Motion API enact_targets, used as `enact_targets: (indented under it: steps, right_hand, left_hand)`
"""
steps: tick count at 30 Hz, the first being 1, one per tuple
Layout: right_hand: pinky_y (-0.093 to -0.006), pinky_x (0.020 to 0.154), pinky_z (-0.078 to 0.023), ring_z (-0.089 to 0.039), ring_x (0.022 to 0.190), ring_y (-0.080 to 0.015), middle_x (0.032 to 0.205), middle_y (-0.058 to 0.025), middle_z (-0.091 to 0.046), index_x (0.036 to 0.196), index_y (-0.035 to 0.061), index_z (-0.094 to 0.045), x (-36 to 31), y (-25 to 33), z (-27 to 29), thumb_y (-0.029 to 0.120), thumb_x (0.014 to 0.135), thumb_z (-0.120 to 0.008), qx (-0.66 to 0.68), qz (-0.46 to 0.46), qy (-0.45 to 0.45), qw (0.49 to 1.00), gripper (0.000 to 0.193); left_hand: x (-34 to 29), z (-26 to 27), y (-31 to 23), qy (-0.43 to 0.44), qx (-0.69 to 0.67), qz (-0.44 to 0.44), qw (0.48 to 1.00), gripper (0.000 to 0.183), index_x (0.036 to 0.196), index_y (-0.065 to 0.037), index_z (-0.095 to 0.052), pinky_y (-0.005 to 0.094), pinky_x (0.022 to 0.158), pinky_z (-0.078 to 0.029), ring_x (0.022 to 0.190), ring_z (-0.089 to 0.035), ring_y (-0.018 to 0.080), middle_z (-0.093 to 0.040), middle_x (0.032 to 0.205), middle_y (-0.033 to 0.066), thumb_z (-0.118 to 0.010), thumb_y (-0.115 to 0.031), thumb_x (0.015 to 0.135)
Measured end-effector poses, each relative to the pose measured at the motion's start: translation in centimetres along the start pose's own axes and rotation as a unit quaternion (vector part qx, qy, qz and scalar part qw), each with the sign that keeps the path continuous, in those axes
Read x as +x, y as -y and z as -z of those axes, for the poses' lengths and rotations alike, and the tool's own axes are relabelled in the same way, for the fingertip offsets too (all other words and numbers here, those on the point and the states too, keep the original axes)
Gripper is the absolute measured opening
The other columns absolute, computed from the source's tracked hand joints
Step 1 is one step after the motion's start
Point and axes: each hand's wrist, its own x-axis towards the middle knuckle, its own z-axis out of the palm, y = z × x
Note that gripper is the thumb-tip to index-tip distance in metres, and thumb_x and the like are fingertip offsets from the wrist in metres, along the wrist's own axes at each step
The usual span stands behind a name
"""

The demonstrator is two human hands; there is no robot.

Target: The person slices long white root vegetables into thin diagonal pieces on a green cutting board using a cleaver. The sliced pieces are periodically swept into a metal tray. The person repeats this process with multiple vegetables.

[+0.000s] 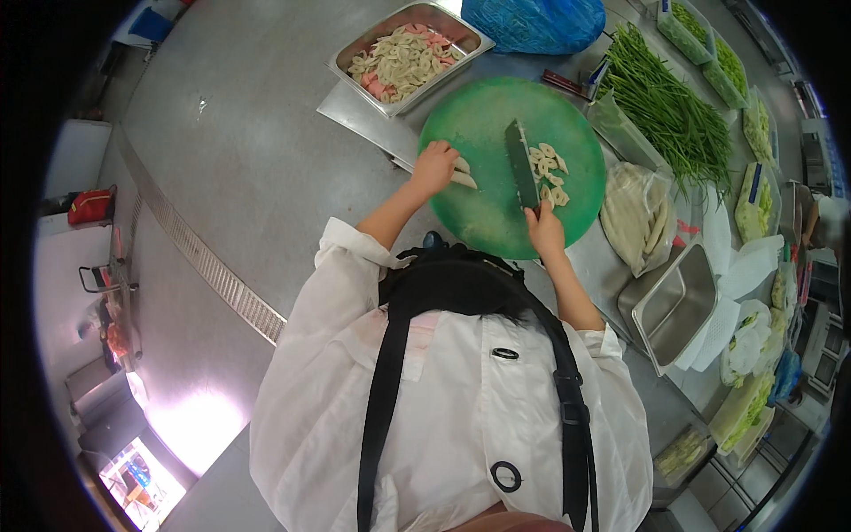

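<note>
A round green cutting board [483, 208] lies on the steel counter. My left hand [433, 168] rests on the board, holding pale strips of food [464, 174] under its fingers. My right hand [544, 230] grips the handle of a dark cleaver [521, 165], whose blade lies across the middle of the board. A small heap of cut pale slices [550, 173] sits just right of the blade.
A steel tray [349, 55] of pale and pink slices stands behind the board. A blue bag [532, 22], green stalks [669, 106], a clear bag of pale pieces [634, 213], an empty steel pan [678, 306] and tubs of vegetables [753, 124] lie right. A floor drain [199, 253] runs left.
</note>
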Motion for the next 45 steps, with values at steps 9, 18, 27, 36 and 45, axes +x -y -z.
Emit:
enact_targets:
  steps: [9,18,27,36,45]
  right_hand:
    - [-0.0506,0.07,-0.048,-0.064,0.08,-0.0418,0.085,-0.0193,-0.067,0.099,0.0034,-0.047,-2.5,0.4,0.9,0.03,0.091,-0.06,0.026,-0.015,0.068,0.997,0.03]
    - [-0.0464,0.066,-0.047,-0.063,0.077,-0.0397,0.082,-0.019,-0.065,0.1,0.0026,-0.047,-5.2,0.1,4.6,0.028,0.092,-0.059,0.009,0.002,0.104,0.994,0.03]
    - [-0.049,0.066,-0.049,-0.065,0.077,-0.0398,0.083,-0.0161,-0.067,0.099,0.0042,-0.045,-6.1,1.2,6.4,0.029,0.092,-0.058,-0.036,0.018,0.126,0.991,0.028]
    - [-0.0525,0.066,-0.049,-0.063,0.076,-0.0438,0.08,-0.0225,-0.066,0.1,0.0023,-0.045,-1.5,1.1,-0.7,0.028,0.091,-0.058,-0.033,0.042,0.082,0.995,0.03]
    - [-0.0531,0.066,-0.048,-0.063,0.075,-0.0436,0.08,-0.0224,-0.066,0.101,0.0027,-0.045,-3.2,1.6,2.6,0.029,0.092,-0.057,-0.019,0.046,0.102,0.994,0.031]
  left_hand:
    - [1.2,-4.1,-5.1,0.012,-0.034,-0.031,0.999,0.015,0.084,-0.01,-0.063,0.0421,0.078,-0.046,0.092,-0.054,0.0311,-0.055,0.089,0.0077,-0.064,-0.005,0.07]
    - [-0.3,-3.7,-6.0,0.018,-0.022,-0.056,0.998,0.011,0.085,-0.011,-0.064,0.0419,0.08,-0.043,0.096,-0.054,0.0265,-0.056,0.089,0.0053,-0.061,-0.011,0.074]
    - [-1.1,-3.3,-6.8,-0.032,-0.023,-0.061,0.997,0.01,0.084,-0.012,-0.064,0.04,0.081,-0.043,0.095,-0.054,0.0255,-0.055,0.088,0.005,-0.057,-0.012,0.076]
    - [-0.7,-3.6,-5.9,-0.004,-0.033,-0.087,0.996,0.011,0.085,-0.007,-0.062,0.0412,0.078,-0.046,0.091,-0.055,0.0287,-0.056,0.088,0.0077,-0.062,-0.008,0.074]
    - [-0.7,-3.1,-5.2,-0.047,-0.065,-0.074,0.994,0.009,0.081,-0.005,-0.06,0.0387,0.08,-0.047,0.09,-0.054,0.0289,-0.055,0.086,0.0087,-0.059,-0.006,0.072]
